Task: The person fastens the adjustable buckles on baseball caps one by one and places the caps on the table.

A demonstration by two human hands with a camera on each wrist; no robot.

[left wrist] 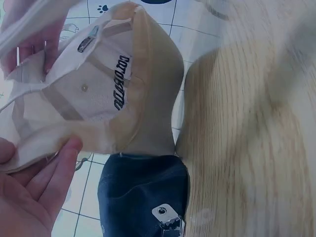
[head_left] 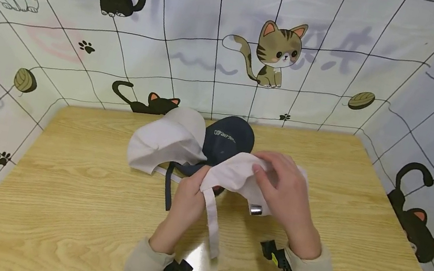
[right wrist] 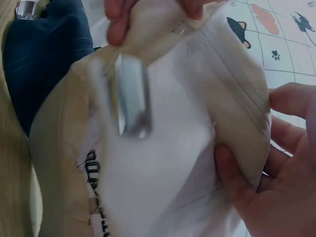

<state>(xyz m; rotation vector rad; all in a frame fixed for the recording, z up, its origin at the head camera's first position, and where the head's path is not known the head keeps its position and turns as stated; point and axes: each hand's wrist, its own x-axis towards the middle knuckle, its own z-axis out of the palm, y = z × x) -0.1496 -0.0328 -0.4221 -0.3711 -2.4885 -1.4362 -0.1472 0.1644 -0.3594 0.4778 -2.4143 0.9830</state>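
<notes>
Currently aloft: a white cap (head_left: 232,172) is held over a wood-grain tabletop (head_left: 67,216), its inner side and dark lettering (left wrist: 121,81) showing to the left wrist camera.
Left hand (head_left: 190,194): thumb and fingers pinch the cap's edge beside the root of its strap (head_left: 212,227).
Right hand (head_left: 291,192): grips the opposite side, thumb on the near face, other fingers behind the cloth.
Strap and buckle: the strap dangles loose, apart from the metal buckle (head_left: 256,210) near the right hand.
Behind the hands: a second white cap (head_left: 163,143) lies beside a navy cap (head_left: 218,150); whether the held cap touches the navy one cannot be told.
Step in hand: by the look of it, handling the cap with its back fastening undone, both sides supported.
Next move: closing the band, if wanted, would call for one hand to steady the buckle while the other feeds the strap through; a twist seems the likeliest snag.
</notes>
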